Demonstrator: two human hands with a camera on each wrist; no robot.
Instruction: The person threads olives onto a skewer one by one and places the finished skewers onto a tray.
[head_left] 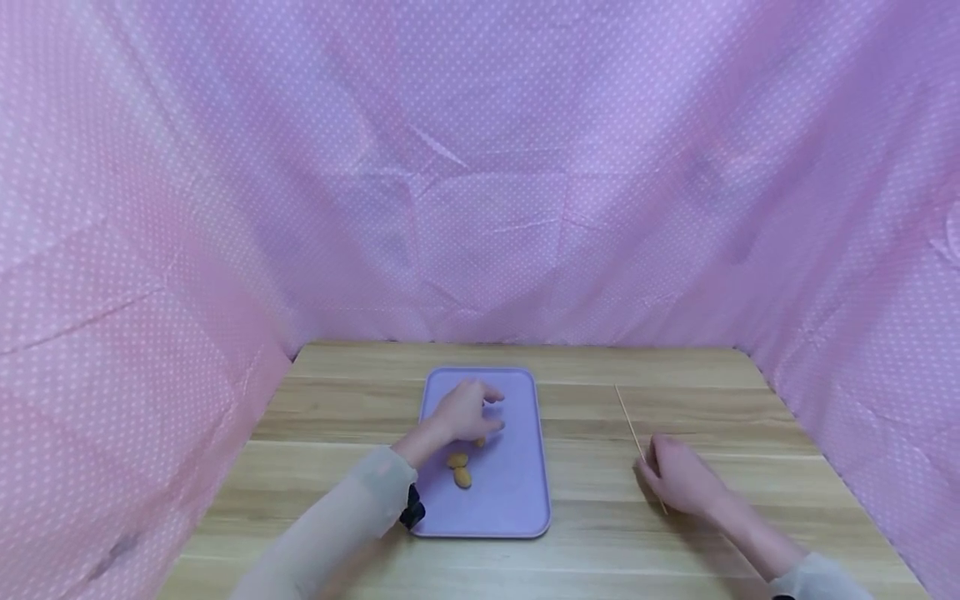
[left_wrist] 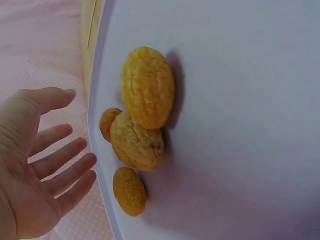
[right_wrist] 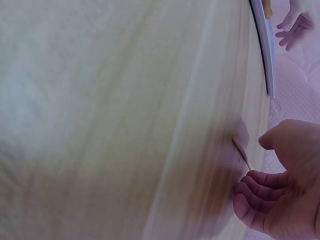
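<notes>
- Four wrinkled yellow-brown pieces [left_wrist: 147, 87], all on the lilac tray [head_left: 510, 500], toward its left side; two just beside each other or touching, cannot tell which.
- Over the tray and near the pieces, the left hand [head_left: 461, 412], fingers spread and relaxed, gripping nothing.
- To the right of the tray and well apart from it, the right hand [head_left: 681, 479], fingers curled in at the stick [head_left: 630, 422], thumb apart from them; cannot tell whether gripping it.
- Stick thin and straight, slanting past the right hand, showing beyond it at both ends.
- Pale sleeves [head_left: 345, 517] on both arms, black band [head_left: 412, 507] at the left wrist.
- Beneath, wooden table [head_left: 600, 542]; around it, pink dotted cloth [head_left: 487, 233].
</notes>
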